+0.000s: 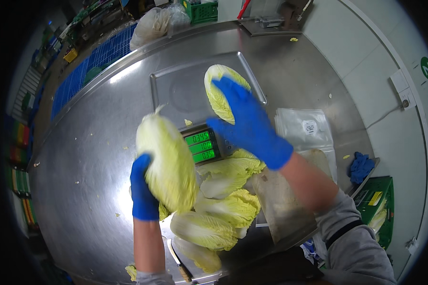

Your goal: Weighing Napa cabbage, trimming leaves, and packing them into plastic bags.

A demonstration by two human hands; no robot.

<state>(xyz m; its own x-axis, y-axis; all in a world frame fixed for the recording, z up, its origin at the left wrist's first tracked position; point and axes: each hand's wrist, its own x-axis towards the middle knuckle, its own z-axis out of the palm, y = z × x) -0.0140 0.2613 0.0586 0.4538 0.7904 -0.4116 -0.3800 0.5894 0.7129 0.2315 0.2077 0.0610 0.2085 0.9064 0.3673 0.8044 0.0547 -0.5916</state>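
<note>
My left hand point(145, 190), in a blue glove, grips a large napa cabbage point(169, 156) along its left side and holds it up, white base away from me. A smaller napa cabbage point(217, 102) lies on the steel scale platform point(176, 90). Over its right side reaches my blue-gloved right hand point(252, 123), fingers stretched and thumb apart; whether it touches the cabbage is hard to tell. The scale display point(202, 145) is lit green between my hands. Several loose cabbage leaves point(230, 206) lie between my forearms, with a knife point(178, 263) beside them.
Clear plastic bags point(295, 123) lie at the right, near a brownish flat sheet point(285, 199). A crumpled blue glove point(361, 166) rests by the right edge, above a green crate point(387, 213). The steel table point(90, 166) meets a white wall on the right.
</note>
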